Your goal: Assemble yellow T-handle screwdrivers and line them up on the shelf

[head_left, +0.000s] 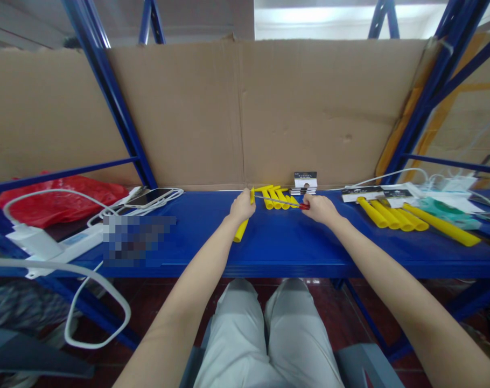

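Note:
My left hand is closed round a yellow tool, whose tube-like handle sticks out below the fingers and whose top shows above them. In my right hand is the red handle of a screwdriver; its thin metal shaft reaches left to the top of the yellow tool. Behind the shaft, several yellow tools lie side by side on the blue table. A small stack of black and white cards sits behind my right hand.
On the right lie more yellow tools with header cards and a green plastic bag. A red bag, a phone, white cables and a power strip occupy the left. Cardboard stands along the back.

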A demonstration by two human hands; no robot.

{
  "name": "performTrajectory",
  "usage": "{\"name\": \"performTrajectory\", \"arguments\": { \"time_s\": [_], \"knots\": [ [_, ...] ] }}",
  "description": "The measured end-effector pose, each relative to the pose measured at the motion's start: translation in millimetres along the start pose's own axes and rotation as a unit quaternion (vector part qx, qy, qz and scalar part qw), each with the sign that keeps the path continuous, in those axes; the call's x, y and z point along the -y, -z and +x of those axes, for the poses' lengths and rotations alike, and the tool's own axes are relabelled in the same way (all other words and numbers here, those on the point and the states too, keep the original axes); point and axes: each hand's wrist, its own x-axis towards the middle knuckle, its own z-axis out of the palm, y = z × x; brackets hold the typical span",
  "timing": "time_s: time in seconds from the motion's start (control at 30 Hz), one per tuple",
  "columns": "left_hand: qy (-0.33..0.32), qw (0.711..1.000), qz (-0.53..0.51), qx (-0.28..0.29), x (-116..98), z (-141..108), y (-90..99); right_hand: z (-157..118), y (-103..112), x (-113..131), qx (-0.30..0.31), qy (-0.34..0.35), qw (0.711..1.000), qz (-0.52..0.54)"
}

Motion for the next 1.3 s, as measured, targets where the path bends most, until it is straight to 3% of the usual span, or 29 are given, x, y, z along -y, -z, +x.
{"name": "performTrajectory", "arguments": {
  "time_s": [0.67, 0.9, 1.3],
  "knots": [
    [0.001, 1.0, 0.001, -0.004, 0.5, -1.0, 0.3, 2.3, -4.5, -7.2, 0.004, -0.03, 0.999, 0.031],
    [0.008, 1.0, -0.017, 0.001, -0.6, -1.6, 1.9, 3.2, -9.1, -9.6, 0.031, 0.011, 0.999, 0.008],
    [0.012, 1.0, -0.014, 0.006, -1.1, -1.2, 2.8, 5.6, -8.4, -8.1, 0.053, 0.096, 0.991, 0.073]
  ]
}}
